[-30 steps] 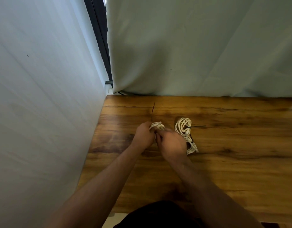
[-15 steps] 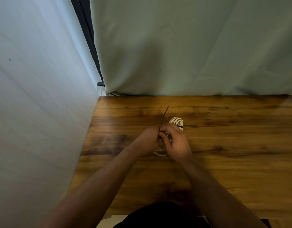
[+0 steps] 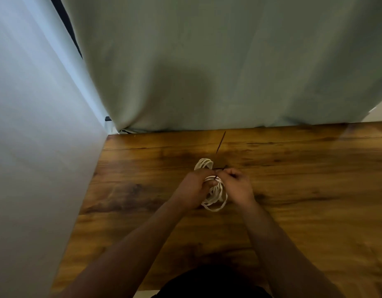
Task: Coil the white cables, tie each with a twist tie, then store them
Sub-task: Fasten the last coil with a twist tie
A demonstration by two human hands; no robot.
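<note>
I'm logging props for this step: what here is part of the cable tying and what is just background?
In the job:
white cable coil, gripped by left hand
dark twist tie, pinched by right hand
spare tie on the table

Just there:
wooden table
grey-green curtain

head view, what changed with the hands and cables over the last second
The left hand has moved right and now grips the white coil over the table, while the right hand pinches the dark twist tie at its middle. A second coil shows just behind. The spare tie farther back stayed put.
</note>
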